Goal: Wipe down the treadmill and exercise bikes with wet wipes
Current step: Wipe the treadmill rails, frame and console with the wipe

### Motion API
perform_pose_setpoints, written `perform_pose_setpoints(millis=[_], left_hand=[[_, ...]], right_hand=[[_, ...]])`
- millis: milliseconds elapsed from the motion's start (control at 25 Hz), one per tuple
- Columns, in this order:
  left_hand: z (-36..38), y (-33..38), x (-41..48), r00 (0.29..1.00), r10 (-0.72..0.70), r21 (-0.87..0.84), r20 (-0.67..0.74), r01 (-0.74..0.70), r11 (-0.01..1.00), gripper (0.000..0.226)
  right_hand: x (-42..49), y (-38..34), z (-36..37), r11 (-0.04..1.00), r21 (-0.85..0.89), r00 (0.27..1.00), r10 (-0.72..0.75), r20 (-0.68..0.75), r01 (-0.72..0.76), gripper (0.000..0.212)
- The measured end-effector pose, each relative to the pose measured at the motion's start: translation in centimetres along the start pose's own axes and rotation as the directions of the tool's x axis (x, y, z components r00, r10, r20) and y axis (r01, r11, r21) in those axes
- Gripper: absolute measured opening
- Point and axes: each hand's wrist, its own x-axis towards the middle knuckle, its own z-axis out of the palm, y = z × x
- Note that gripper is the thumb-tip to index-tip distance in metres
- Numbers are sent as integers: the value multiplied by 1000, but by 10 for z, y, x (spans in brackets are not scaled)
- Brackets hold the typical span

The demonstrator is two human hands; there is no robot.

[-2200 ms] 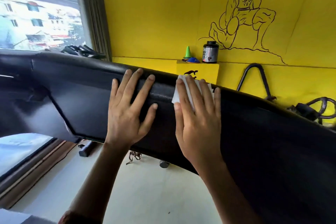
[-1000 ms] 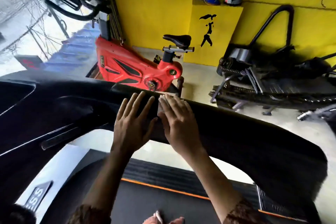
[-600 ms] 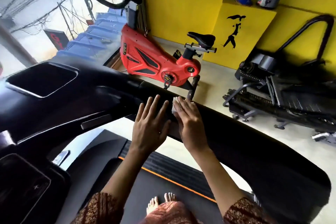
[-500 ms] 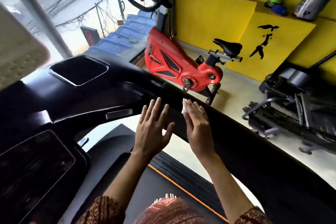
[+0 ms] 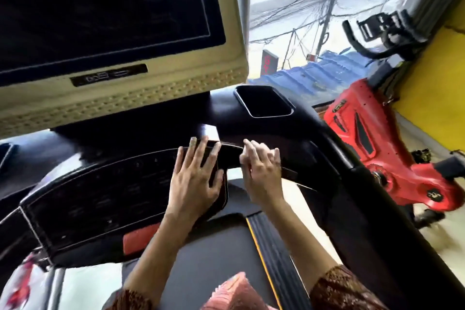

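**Wiping moves from the side rail to the console**

The treadmill point(image 5: 251, 128) fills most of the view. Its dark screen point(image 5: 105, 12) sits at the upper left, with the button panel point(image 5: 113, 189) below it and the belt point(image 5: 214, 246) underfoot. The red exercise bike point(image 5: 364, 138) stands just beyond the treadmill's right side rail point(image 5: 352, 196), against the yellow wall, with nothing touching it.

Half a second ago both hands lay on that sloping rail. They have since travelled up it and now rest on the console. The left hand point(image 5: 195, 181) lies flat on the right end of the button panel, its fingers straight and spread and holding nothing. The right hand point(image 5: 263, 173) sits just beside it on the curved black bar, its fingers close together and bent over the edge.

The wet wipe showed white at the right fingertips earlier and cannot be made out now. It is probably under that hand, but the blur hides whether the fingers pinch it or only press on it.

The rail pass looks finished and the console looks like the next part to be wiped. The bike still waits.
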Motion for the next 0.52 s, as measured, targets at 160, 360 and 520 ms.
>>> perform_pose_setpoints(millis=[160, 360, 520], left_hand=[[9, -1, -1, 999, 18, -47, -46, -20, 999, 55], [14, -5, -2, 995, 33, -82, -96, -41, 996, 57], [15, -5, -2, 994, 45, -71, -97, -52, 996, 55]], right_hand=[[19, -29, 3, 979, 123, 980, -177, 91, 165, 55], [-27, 38, -4, 950, -10, 940, -311, -141, 313, 40], [5, 1, 13, 990, -19, 967, -139, -213, 139, 36]])
